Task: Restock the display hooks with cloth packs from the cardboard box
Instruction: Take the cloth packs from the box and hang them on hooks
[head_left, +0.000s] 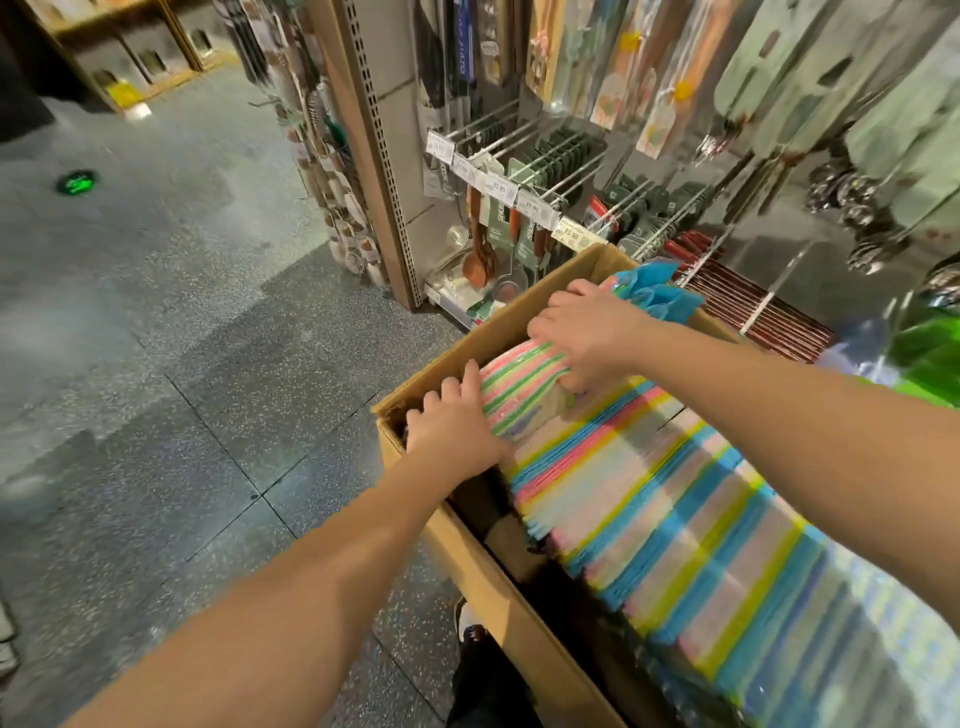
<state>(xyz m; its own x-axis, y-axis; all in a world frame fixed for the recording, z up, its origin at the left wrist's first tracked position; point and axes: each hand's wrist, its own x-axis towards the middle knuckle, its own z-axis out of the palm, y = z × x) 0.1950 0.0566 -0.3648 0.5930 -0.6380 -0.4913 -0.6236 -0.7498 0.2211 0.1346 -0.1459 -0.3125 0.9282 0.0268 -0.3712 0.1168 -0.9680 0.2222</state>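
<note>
An open cardboard box (467, 561) stands in front of me, packed with several striped cloth packs (675, 519) in blue, pink, yellow and green. One bundle of packs (519, 384) with green and pink stripes is raised at the box's far end. My left hand (457, 421) is on the bundle's left side, fingers over its edge. My right hand (587, 332) grips the bundle from the top right. Display hooks (550, 171) with price tags stick out of the shelf wall behind the box.
Kitchen tools and packaged goods hang on the hooks and upper pegs (649, 78). Blue cloth (654, 291) pokes out at the box's far corner. A shelf upright (374, 156) stands left of the hooks. Grey speckled floor (156, 338) spreads to the left.
</note>
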